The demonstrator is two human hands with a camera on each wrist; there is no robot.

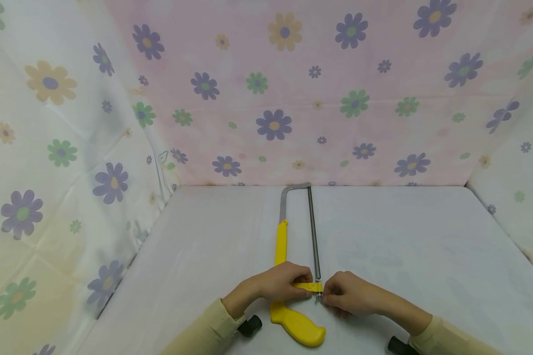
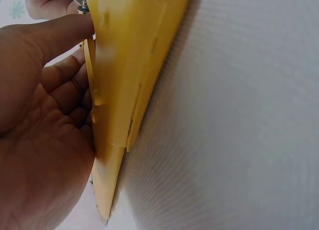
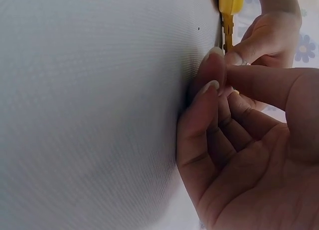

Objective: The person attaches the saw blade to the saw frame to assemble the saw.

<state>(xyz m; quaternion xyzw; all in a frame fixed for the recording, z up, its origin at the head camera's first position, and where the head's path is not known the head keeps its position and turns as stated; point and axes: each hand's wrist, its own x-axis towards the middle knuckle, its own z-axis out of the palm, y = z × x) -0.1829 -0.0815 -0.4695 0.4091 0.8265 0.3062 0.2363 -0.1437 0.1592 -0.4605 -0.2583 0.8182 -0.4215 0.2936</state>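
A hacksaw [image 1: 301, 327] with a yellow handle and a grey bow lies on the white table, its far end pointing away from me. Its dark blade [image 1: 313, 231] runs along the right side. My left hand [image 1: 283, 281] lies over the yellow frame and pinches the short yellow crosspiece [image 1: 308, 286] between thumb and fingers. At the crosspiece's right end is a small metal wing nut [image 1: 318, 298], also visible in the left wrist view. My right hand [image 1: 355, 293] has its thumb and curled fingers at this nut. In the right wrist view those fingers [image 3: 199, 113] hide it.
White cloth covers the table [image 1: 404, 236]. A pink flowered curtain [image 1: 293, 98] hangs along the back edge, with white flowered cloth [image 1: 62, 187] at the sides. Black wrist devices [image 1: 250, 326] sit under both sleeves.
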